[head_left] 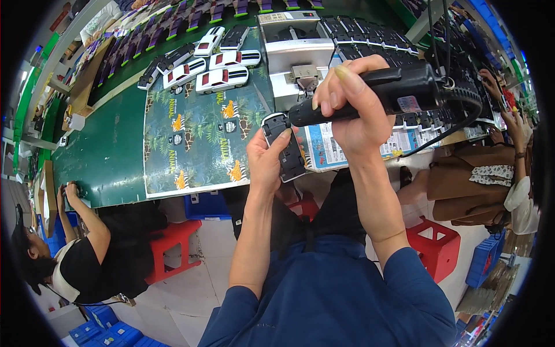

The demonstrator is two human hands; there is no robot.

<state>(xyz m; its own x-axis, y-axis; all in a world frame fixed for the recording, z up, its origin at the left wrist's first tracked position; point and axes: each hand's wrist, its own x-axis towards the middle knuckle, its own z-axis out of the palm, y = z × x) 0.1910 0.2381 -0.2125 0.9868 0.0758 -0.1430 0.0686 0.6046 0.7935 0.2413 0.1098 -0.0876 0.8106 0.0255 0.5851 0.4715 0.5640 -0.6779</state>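
Seen from above, a long green counter (110, 156) runs across the upper half of the picture. At its far left edge a seated co-worker (87, 254) in a black top reaches onto it, beside a red stool (173, 246). Left of centre on the counter lies a flat rectangular printed sheet (196, 139), dark green with leaf patterns and small orange animal figures. Along that sheet's far edge stand white toy cars (222, 78) with red and black stripes, with darker ones further left. Behind them, rows of purple packages (173, 26) line the counter's far edge.

At the centre, the left hand (267, 159) has its grip clamped around a small black toy car base (286, 147), held upright just off the counter's near edge. The right hand (352, 107) has its grip closed tight on a black electric screwdriver (399, 92), whose tip touches the top of the base. Its black cable (457, 124) loops to the right. Behind the hands stands a grey metal fixture (298, 55), and under the screwdriver lies a white and blue printed sheet (329, 147). Black parts in rows (370, 37) fill the counter's right end. At the far right sits another person in brown (468, 179), near a second red stool (433, 243).
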